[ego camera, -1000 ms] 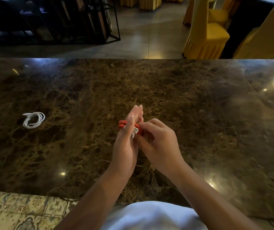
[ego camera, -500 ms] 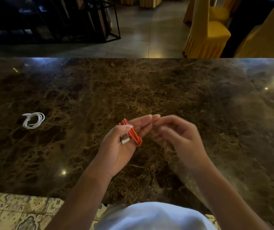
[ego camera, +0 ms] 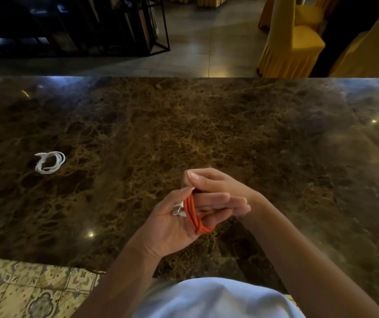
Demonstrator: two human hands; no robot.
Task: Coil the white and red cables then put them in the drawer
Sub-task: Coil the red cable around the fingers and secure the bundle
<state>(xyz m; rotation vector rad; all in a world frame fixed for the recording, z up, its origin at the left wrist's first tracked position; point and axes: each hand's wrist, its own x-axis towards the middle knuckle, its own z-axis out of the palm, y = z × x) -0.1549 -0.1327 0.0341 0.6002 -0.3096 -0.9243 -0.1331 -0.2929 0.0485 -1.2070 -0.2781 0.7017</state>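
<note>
The red cable (ego camera: 193,214) is wound in a tight coil round the straight fingers of my left hand (ego camera: 177,219), which lies palm up above the near middle of the marble table (ego camera: 207,122). The left thumb presses the coil, and a silver plug (ego camera: 177,208) sticks out beside it. My right hand (ego camera: 216,184) sits just behind the left fingers, its fingers curled onto the top of the red coil. The white cable (ego camera: 49,162) lies coiled on the table at the left, away from both hands. No drawer is in view.
Yellow-covered chairs (ego camera: 291,42) stand beyond the table's far edge at the right, and a black metal rack (ego camera: 92,24) at the far left. Patterned floor tiles (ego camera: 23,292) show below the table's near edge at the left.
My right hand, apart from the coil half a second ago, has come back onto its top. My left hand has turned palm up, with the coil across its fingers.
</note>
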